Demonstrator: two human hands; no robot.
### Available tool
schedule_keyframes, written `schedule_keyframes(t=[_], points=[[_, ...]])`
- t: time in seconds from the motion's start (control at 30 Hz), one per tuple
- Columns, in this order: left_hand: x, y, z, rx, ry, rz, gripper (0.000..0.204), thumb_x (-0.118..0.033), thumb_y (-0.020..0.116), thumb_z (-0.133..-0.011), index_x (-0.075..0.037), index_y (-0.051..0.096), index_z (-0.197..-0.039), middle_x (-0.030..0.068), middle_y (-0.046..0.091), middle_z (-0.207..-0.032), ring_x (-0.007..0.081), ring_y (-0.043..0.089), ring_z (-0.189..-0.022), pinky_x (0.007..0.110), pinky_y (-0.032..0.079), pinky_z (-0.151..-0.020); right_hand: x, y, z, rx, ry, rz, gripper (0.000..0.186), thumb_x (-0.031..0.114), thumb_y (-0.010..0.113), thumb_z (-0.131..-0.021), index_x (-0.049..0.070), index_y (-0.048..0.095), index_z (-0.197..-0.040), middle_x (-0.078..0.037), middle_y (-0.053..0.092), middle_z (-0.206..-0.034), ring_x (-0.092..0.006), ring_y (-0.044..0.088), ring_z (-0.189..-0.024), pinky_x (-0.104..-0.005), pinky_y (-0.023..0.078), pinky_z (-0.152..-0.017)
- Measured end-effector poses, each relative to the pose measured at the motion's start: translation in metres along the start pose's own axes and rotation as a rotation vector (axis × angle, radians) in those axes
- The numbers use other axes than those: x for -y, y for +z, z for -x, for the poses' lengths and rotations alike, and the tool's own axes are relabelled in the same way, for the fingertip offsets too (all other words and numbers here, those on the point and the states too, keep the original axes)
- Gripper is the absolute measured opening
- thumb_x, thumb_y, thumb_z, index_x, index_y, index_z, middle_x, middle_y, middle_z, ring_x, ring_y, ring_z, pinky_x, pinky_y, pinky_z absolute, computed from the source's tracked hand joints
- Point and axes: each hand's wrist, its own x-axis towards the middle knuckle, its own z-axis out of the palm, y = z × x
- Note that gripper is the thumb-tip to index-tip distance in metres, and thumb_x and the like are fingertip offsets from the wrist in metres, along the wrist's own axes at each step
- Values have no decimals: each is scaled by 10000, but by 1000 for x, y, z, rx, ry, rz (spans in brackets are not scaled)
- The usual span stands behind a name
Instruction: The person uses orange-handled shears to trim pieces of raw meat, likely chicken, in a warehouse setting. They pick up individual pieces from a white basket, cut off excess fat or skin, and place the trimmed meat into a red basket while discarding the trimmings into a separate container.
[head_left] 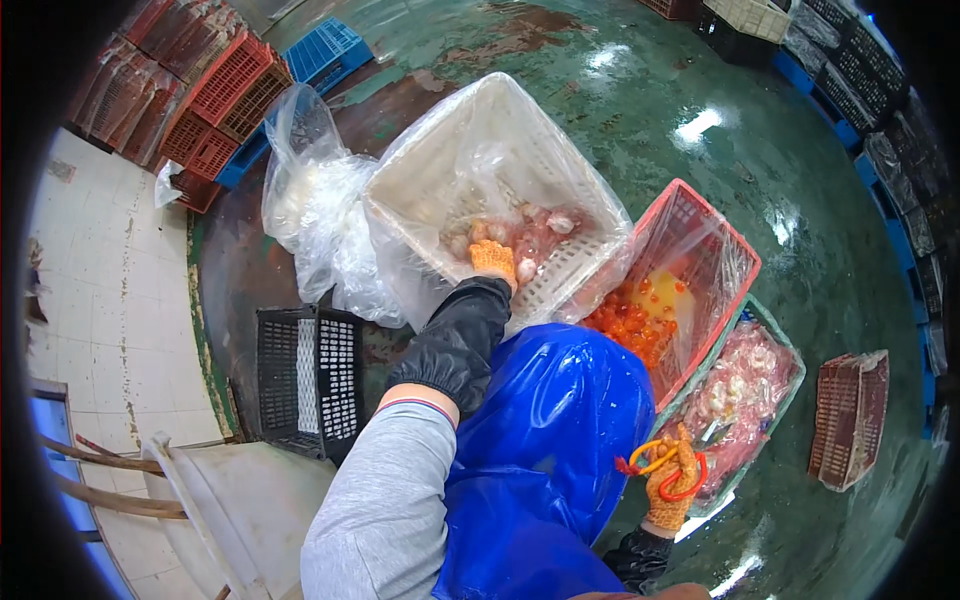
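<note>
My left hand [493, 262], in an orange knitted glove and a black sleeve cover, reaches into a large white plastic basket [408, 150] lined with clear film. Its fingers are curled down against wet pinkish-white lumps [548, 228] at the basket's near end; what they grip is hidden. At the lower right, my right hand [672, 485], gloved alike, is closed around a yellow and red looped thing [655, 452], perhaps a handle; its kind is unclear. That hand is over the near edge of a green crate [797, 372] holding pale pink, fleshy pieces [742, 380].
A red lined crate [748, 262] with glossy orange balls [635, 320] stands between the white basket and green crate. Left are clear plastic bags [325, 220] and a black crate [285, 385]. A brown-red crate [848, 420] stands right. Stacked crates [215, 110] line the wet green floor [640, 130].
</note>
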Motion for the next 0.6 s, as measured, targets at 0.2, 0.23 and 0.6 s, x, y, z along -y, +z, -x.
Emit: schedule_keyframes(t=[0.2,0.23,0.6], points=[[12,-26,-22,-102,-55,598,284,-289,467,-831,-97,624,-967,132,594,-1052,287,565,-962,400,407,-863,-1,8,-8,-65,147,-177,412,189,506,-892,52,405,-1267,-89,564,-924,-156,539,-736,-262,459,-652],[17,-32,-19,-142,-67,805,275,-280,459,-838,-86,616,-954,138,593,-1039,293,572,-937,399,418,-848,-5,8,-12,27,167,-251,413,194,511,-889,54,410,-1264,-89,562,-925,-155,536,-733,-261,457,-651],[-50,-97,122,254,258,2693,209,-257,551,-873,-103,524,-1011,89,577,-1018,226,566,-942,421,489,-852,38,146,-15,-120,-636,360,516,22,590,-814,10,396,-1292,-96,563,-1033,-104,513,-823,-259,438,-736]])
